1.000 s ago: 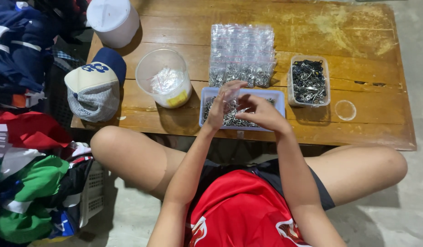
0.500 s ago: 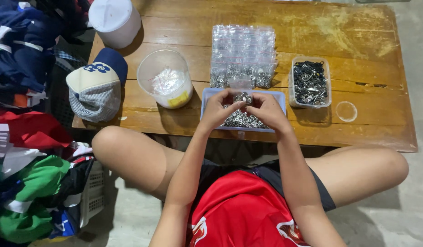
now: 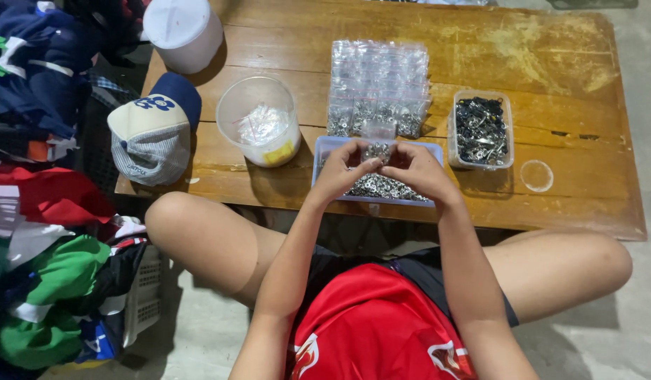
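Left to right: a clear tub (image 3: 258,119) holds bag stock; my left hand (image 3: 343,171) and right hand (image 3: 413,169) together pinch a small clear bag (image 3: 377,141) of silvery parts above the blue tray (image 3: 324,151). Filled bags (image 3: 378,88) lie far; I judge much loose hardware remains.

Hands (image 3: 378,169) hide tray (image 3: 325,149) middle; small bag (image 3: 378,151) contents too small to tell.
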